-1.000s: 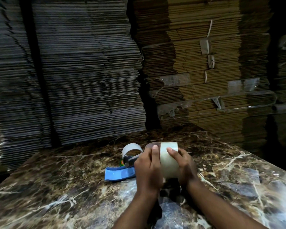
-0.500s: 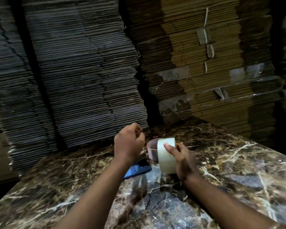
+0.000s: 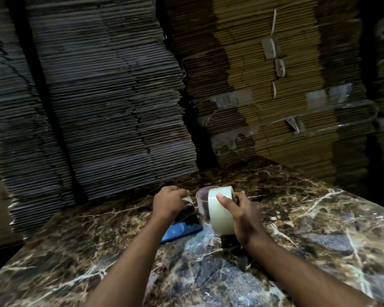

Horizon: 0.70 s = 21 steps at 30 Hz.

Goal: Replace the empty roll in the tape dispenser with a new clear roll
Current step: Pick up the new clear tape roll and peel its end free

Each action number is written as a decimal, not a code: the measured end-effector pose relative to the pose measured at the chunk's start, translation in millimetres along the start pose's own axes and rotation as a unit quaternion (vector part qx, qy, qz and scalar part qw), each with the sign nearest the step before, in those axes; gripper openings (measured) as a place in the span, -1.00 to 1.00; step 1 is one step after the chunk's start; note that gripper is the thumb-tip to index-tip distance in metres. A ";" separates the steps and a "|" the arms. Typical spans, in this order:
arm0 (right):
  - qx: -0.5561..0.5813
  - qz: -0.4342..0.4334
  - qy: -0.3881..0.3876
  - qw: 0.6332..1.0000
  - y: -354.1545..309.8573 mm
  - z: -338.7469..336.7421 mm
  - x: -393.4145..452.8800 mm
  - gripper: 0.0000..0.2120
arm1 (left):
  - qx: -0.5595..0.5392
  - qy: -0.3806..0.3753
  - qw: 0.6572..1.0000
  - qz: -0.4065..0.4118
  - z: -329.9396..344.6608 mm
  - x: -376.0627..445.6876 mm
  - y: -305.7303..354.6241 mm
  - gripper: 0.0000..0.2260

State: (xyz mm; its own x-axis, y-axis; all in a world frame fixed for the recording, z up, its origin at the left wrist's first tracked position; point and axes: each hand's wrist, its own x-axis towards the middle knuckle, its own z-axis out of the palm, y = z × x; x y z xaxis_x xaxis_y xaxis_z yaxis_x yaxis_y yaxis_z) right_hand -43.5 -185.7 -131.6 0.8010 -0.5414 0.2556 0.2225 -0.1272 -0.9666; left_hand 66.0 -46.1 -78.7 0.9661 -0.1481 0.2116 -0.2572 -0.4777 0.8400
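The tape dispenser [image 3: 182,230] lies on the marble table [image 3: 308,229], its blue handle pointing toward me and its dark head under my left hand. My left hand [image 3: 170,201] is closed, fingers pinching the white empty roll [image 3: 188,199] that sits at the dispenser's head. Just to the right, my right hand [image 3: 244,218] holds the new clear roll [image 3: 221,210] upright off the table, thumb on its outer face. The roll's brownish core opening [image 3: 203,199] faces left, toward the empty roll.
Crumpled clear plastic wrap [image 3: 200,241] lies on the table in front of the dispenser, and a small dark object [image 3: 228,241] sits below my right hand. Tall stacks of flattened cardboard [image 3: 120,96] rise close behind the table's far edge.
My left hand let go of the new roll, rose above the dispenser, then came down and closed on the empty roll. My right hand kept the new roll, nearly still.
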 end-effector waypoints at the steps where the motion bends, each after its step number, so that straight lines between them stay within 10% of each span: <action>1: -0.001 0.002 -0.002 1.000 -0.1 0.1 -0.3 -0.46 | -0.018 -0.008 1.000 -0.008 -0.9 -0.4 -0.2 -0.85; 21: -0.014 0.018 -0.010 1.000 8.4 1.5 2.8 -0.34 | -0.469 -0.028 0.871 -0.143 -26.1 -19.3 -30.4 -0.79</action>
State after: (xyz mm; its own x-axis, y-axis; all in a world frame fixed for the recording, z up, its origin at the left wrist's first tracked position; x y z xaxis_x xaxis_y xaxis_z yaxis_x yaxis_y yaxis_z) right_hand -38.6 -187.0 -139.0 0.8192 -0.5291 0.2210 0.1778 -0.1321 -0.9752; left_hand 55.7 -6.1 -95.3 0.9779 -0.1944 -0.0769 0.1525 0.4112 0.8987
